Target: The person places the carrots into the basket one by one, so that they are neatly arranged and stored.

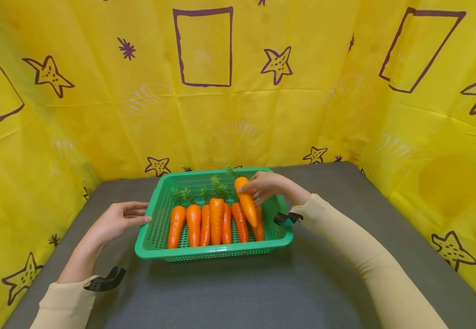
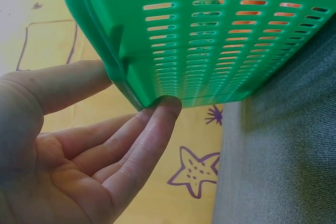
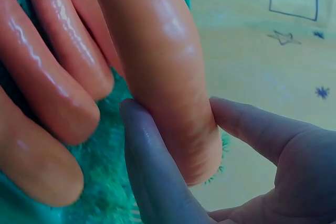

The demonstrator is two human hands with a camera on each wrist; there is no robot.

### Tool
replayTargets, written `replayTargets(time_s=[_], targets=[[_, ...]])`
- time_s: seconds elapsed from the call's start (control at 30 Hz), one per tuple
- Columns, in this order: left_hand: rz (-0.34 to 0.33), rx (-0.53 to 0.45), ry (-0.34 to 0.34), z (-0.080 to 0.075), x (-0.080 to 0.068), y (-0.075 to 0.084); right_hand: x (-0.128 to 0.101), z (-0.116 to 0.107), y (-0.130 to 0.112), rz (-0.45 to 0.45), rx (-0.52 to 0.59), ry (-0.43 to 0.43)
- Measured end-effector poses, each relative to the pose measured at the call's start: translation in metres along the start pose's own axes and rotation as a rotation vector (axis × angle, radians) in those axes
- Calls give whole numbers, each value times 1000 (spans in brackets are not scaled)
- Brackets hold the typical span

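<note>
In the head view, my right hand (image 1: 264, 186) pinches an orange carrot (image 1: 246, 199) near its thick top, raised tilted over the right side of a green plastic basket (image 1: 213, 249). The right wrist view shows thumb and fingertips on either side of the glossy carrot (image 3: 163, 72). Several other carrots (image 1: 216, 221) lie side by side in the basket, their green leafy tops (image 1: 218, 186) toward the back. My left hand (image 1: 116, 221) holds the basket's left edge. In the left wrist view, thumb and fingers lie against the rim (image 2: 118, 74).
A dark grey table (image 1: 238, 292) lies under the basket. Yellow curtain (image 1: 303, 119) with starfish drawings surrounds the table at the back and sides. Each wrist wears a black strap (image 1: 105, 281).
</note>
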State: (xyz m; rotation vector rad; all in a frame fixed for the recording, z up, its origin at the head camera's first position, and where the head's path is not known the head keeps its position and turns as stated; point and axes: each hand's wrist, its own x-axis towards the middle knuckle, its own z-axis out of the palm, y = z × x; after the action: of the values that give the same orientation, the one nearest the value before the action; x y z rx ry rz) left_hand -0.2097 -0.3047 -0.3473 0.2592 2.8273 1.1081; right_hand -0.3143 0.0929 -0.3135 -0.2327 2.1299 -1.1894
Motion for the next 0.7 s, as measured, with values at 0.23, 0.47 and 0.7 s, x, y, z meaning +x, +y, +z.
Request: replayTargets(time_s=[0.23, 0.47, 0.7], targets=[[2, -5, 9, 0, -1, 2, 13, 14, 3, 31, 9, -6], [-3, -1, 8, 0, -1, 2, 24, 24, 5, 75, 28, -27], [-7, -1, 9, 0, -1, 1, 28, 30, 7, 76, 16, -67]])
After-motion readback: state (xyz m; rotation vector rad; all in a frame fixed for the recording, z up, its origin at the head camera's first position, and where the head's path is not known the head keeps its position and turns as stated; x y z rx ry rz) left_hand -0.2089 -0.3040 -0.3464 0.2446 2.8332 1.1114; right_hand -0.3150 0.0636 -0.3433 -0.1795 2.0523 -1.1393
